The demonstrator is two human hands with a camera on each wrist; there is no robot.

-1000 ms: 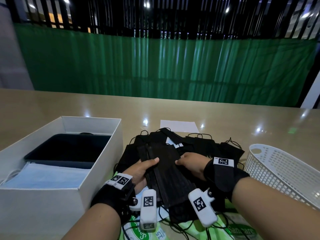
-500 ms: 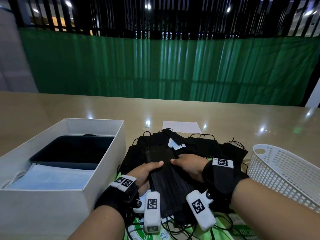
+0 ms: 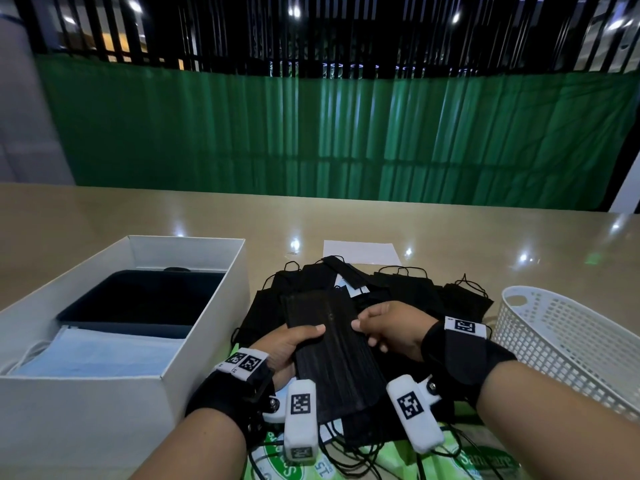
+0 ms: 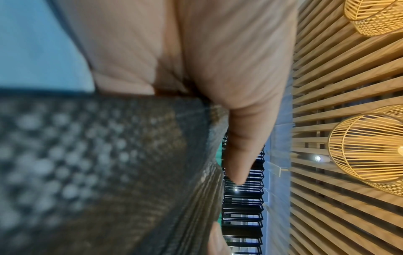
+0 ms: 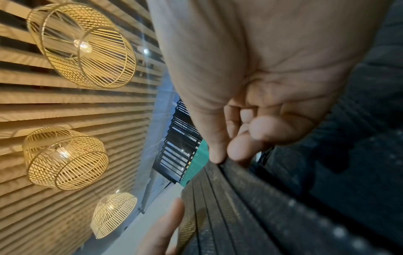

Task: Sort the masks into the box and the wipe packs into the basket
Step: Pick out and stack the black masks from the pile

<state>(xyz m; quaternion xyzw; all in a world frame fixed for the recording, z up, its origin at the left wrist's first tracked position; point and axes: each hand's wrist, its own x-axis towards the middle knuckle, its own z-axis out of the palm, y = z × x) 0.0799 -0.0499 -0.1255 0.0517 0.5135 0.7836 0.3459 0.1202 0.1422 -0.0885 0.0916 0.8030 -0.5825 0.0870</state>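
Note:
A stack of black masks (image 3: 332,355) is held between both hands above a loose pile of black masks (image 3: 408,292). My left hand (image 3: 294,344) grips the stack's left edge, thumb on top. My right hand (image 3: 384,327) pinches its right edge. The left wrist view shows the stack (image 4: 109,172) under my thumb; the right wrist view shows my fingertips (image 5: 235,151) on its edge. The white box (image 3: 194,344) at left holds blue masks (image 3: 97,355) and a dark tray. The white basket (image 3: 568,344) stands at right. Green wipe packs (image 3: 485,459) lie under the pile.
A white sheet of paper (image 3: 360,252) lies on the tan table (image 3: 104,216) behind the pile. A green curtain hangs beyond the table's far edge. Loose black ear loops trail over the wipe packs near the front edge.
Both hands have drawn closer together on the stack of black masks and lifted it slightly off the pile. The view has tilted a little.

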